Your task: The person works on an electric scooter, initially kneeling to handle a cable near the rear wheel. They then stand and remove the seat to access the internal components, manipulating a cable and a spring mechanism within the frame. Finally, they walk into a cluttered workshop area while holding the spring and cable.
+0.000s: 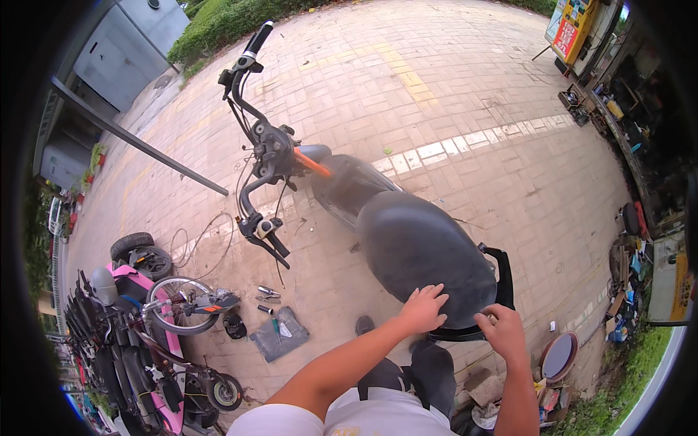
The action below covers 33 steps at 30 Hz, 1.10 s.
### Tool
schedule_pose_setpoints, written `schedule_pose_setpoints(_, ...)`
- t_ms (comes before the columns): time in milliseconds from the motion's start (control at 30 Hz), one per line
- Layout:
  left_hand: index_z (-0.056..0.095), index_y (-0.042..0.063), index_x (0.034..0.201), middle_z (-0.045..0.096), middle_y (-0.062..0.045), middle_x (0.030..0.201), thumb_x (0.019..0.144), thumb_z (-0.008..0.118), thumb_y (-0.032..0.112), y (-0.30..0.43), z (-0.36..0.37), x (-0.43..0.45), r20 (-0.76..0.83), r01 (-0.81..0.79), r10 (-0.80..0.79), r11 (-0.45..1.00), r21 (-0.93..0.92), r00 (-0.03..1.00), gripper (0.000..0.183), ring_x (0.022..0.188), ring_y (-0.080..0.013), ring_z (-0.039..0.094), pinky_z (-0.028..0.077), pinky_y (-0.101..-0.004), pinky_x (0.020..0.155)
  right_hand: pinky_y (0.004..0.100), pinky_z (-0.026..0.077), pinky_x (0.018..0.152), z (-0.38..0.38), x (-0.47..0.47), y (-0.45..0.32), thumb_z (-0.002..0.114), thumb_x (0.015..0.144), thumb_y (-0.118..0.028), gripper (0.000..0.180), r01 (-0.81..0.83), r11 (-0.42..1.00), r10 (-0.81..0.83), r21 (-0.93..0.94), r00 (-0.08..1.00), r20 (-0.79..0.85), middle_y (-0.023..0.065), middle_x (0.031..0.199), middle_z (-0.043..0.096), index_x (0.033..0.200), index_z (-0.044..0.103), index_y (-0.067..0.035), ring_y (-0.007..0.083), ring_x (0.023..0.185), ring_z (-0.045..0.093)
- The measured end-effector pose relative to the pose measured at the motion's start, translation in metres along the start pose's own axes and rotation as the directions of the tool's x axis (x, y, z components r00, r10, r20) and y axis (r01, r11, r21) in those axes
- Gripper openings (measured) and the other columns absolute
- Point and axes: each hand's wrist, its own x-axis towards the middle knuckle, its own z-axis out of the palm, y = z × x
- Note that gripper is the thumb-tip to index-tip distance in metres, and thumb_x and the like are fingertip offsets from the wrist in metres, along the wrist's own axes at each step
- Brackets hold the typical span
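In front of me stands an electric scooter with a black padded seat point(425, 245), its handlebar point(248, 204) at the upper left. My left hand point(425, 309) lies on the near side of the seat, fingers spread and holding nothing. At the seat's rear corner is my right hand point(500, 327), fingers curled close to the seat edge. Whether anything is pinched between its thumb and forefinger cannot be made out. A black grab rail point(504, 278) curves around the tail. The left brake lever point(272, 253) sticks out toward me, beside a grip end without a visible rubber sleeve.
Hand tools point(268, 294) lie on the paving near a grey sheet point(278, 335) with a screwdriver point(276, 327). Parked scooters and a pink frame point(174, 327) crowd the left. A loose cable point(202, 240) and a metal pole point(142, 136) are beyond. A round basin point(559, 357) sits at right.
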Motion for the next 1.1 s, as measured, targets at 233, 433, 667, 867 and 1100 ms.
schedule_pose_setpoints(233, 0.058, -0.001, 0.115, 0.054, -0.021, 0.124, 0.079, 0.062, 0.022, -0.003, 0.034, -0.045, -0.228, 0.251, -0.311, 0.933, -0.257, 0.923, 0.044, 0.115, -0.0380, 0.049, 0.040, -0.0415, 0.099, 0.0354, 0.045, 0.042, -0.140, -0.019, -0.186, 0.062, 0.071, -0.018, 0.017, 0.879, 0.473, -0.712, 0.055, 0.345, 0.612, 0.0128, 0.074, 0.057, 0.080, 0.061, -0.003, 0.0250, 0.053, 0.062)
schedule_pose_setpoints(433, 0.062, -0.002, 0.107, 0.061, -0.021, 0.111, 0.081, 0.062, 0.024, 0.028, 0.045, -0.101, -0.223, 0.488, -0.591, 0.784, -0.383, 0.775, 0.037, 0.107, -0.0374, 0.056, 0.043, -0.0394, 0.094, 0.0287, 0.038, 0.037, -0.180, -0.028, -0.186, 0.060, 0.061, -0.008, 0.017, 0.878, 0.301, -0.823, 0.372, 0.042, 0.567, 0.0341, 0.083, 0.062, 0.071, 0.063, 0.005, 0.0147, 0.045, 0.049)
schedule_pose_setpoints(667, 0.062, -0.003, 0.111, 0.064, -0.021, 0.109, 0.083, 0.063, 0.029, -0.061, 0.039, -0.170, -0.185, 0.640, -0.836, 0.520, -0.566, 0.516, 0.043, 0.103, -0.0300, 0.061, 0.046, -0.0360, 0.090, 0.0235, 0.029, 0.033, -0.178, -0.018, -0.199, 0.059, 0.063, -0.012, 0.022, 0.979, 0.199, -0.882, 0.042, 0.160, 0.443, 0.0450, 0.092, 0.055, 0.072, 0.063, 0.008, 0.0079, 0.037, 0.039)
schedule_pose_setpoints(867, 0.064, -0.006, 0.094, 0.062, -0.006, 0.080, 0.088, 0.055, 0.025, -0.208, -0.040, -0.208, -0.210, 0.600, -0.933, 0.350, -0.720, 0.293, 0.033, 0.074, -0.0132, 0.055, 0.043, -0.0272, 0.068, 0.0304, 0.036, 0.041, -0.083, 0.011, -0.258, 0.060, 0.071, -0.015, 0.013, 0.907, 0.345, -0.827, 0.241, 0.172, 0.536, 0.0146, 0.067, 0.056, 0.071, 0.057, -0.002, 0.0135, 0.048, 0.043)
schedule_pose_setpoints(1100, 0.060, 0.004, 0.089, 0.056, -0.001, 0.075, 0.092, 0.050, 0.026, -0.465, -0.152, -0.190, -0.470, 0.312, -0.786, 0.600, -0.737, 0.402, 0.024, 0.063, -0.0115, 0.051, 0.036, -0.0254, 0.051, 0.0358, 0.048, 0.060, 0.109, 0.131, -0.233, 0.063, 0.085, -0.037, 0.033, 0.288, 0.942, -0.331, 0.174, 0.704, 0.628, 0.0111, 0.075, 0.062, 0.084, 0.063, -0.004, 0.0247, 0.068, 0.061)
